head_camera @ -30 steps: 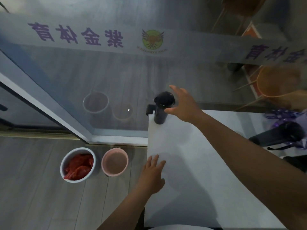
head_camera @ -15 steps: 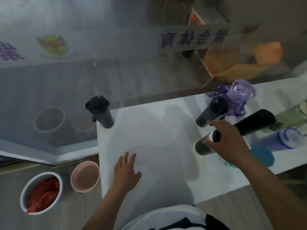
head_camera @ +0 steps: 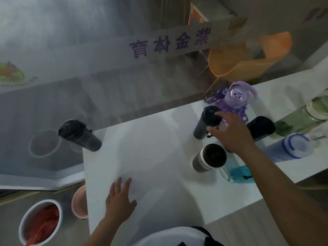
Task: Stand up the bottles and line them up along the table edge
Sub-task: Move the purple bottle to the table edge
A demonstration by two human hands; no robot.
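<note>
A black bottle (head_camera: 79, 135) stands upright at the far left corner of the white table (head_camera: 150, 157). A grey bottle with a white band and black cap (head_camera: 209, 158) stands near the middle right. Just behind it is a dark bottle (head_camera: 204, 125), and my right hand (head_camera: 232, 134) closes thumb and fingers around its top. To the right lie a black bottle (head_camera: 260, 127), a green glass bottle (head_camera: 305, 118), a blue-ringed translucent bottle (head_camera: 291, 146) and a clear blue bottle (head_camera: 239, 174). A purple bottle (head_camera: 236, 96) sits at the back. My left hand (head_camera: 119, 201) rests flat on the table.
A glass wall runs along the table's far edge, with an orange chair (head_camera: 248, 55) behind it. On the floor left of the table stand a white bucket with red cloth (head_camera: 40, 226) and a pink bucket (head_camera: 79, 203).
The grey bottle with the white band was lying under my right hand and now stands upright. My right hand has moved back onto the dark bottle behind it. My left hand stays flat.
</note>
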